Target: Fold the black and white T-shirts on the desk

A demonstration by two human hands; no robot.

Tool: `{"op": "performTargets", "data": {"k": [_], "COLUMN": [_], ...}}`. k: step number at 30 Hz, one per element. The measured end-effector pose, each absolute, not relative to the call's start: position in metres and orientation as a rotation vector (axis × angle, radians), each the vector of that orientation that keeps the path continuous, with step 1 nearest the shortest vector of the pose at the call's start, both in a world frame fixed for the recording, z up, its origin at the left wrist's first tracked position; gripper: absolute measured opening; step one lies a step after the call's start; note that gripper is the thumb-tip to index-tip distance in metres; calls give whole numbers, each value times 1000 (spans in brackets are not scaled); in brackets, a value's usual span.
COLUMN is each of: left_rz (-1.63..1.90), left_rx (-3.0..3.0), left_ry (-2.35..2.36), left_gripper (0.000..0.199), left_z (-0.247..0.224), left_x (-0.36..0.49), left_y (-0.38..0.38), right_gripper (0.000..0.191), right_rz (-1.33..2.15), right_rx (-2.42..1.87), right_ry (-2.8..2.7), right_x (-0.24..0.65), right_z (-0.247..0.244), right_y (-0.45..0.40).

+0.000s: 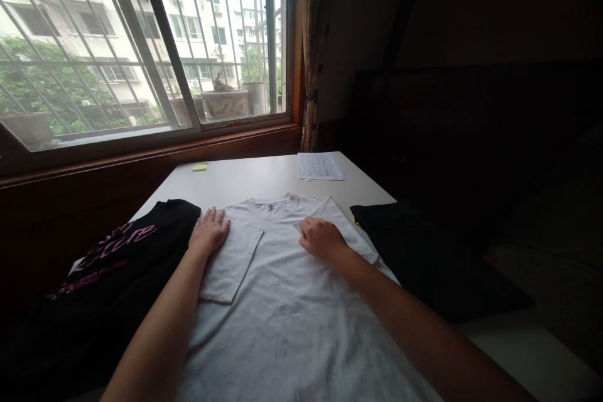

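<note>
A white T-shirt (pixel 277 301) lies spread on the table, its neckline at the far end. Its left sleeve (pixel 235 264) is turned inward over the body of the shirt. My left hand (pixel 210 230) rests flat on the fold at the left shoulder, fingers stretched out, beside a black garment. My right hand (pixel 323 239) is closed above the shirt's right chest, pinching a bit of the white fabric; a small corner of it pokes out by the fingertips. The shirt's lower end runs out of view.
On the left lies a black garment (pixel 155 264) with pink lettering; on the right, a dark folded garment (pixel 438 264). Printed papers (pixel 321 167) and a yellow sticky note (pixel 200 167) are at the far end of the white table (pixel 249 173). Beyond is a barred window (pixel 221 44) with a curtain (pixel 315 56).
</note>
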State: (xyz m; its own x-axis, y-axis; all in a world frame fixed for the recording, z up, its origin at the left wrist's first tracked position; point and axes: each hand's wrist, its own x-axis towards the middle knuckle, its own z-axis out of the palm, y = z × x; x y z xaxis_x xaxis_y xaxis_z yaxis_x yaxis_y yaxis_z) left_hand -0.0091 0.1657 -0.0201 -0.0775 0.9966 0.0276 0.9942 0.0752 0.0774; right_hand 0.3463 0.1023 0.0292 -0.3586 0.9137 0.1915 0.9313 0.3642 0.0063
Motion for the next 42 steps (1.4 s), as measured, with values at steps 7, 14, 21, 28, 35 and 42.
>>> {"op": "performTargets", "data": {"k": [7, 14, 21, 28, 35, 42], "left_rz": [117, 112, 98, 96, 95, 105], "left_rx": [2103, 2107, 2110, 2107, 2109, 2119], "left_ry": [2279, 2285, 2286, 2288, 2292, 2289], "left_gripper": [68, 67, 68, 68, 68, 68], "left_z": [-18, -17, -18, -18, -19, -21], "left_x": [-8, -7, -8, -8, -9, -10], "left_y": [164, 163, 164, 164, 164, 166], "right_gripper": [31, 45, 63, 69, 73, 75], "right_rz": [57, -92, 22, 107, 147, 160], "right_rx": [-1585, -1826, -1994, -2087, -2140, -2160], "right_ry": [-2408, -2233, -2210, -2185, -2189, -2195], "right_x": [369, 407, 419, 419, 418, 417], "right_z": [16, -11, -37, -36, -31, -29], "right_y": [127, 178, 197, 202, 202, 201]}}
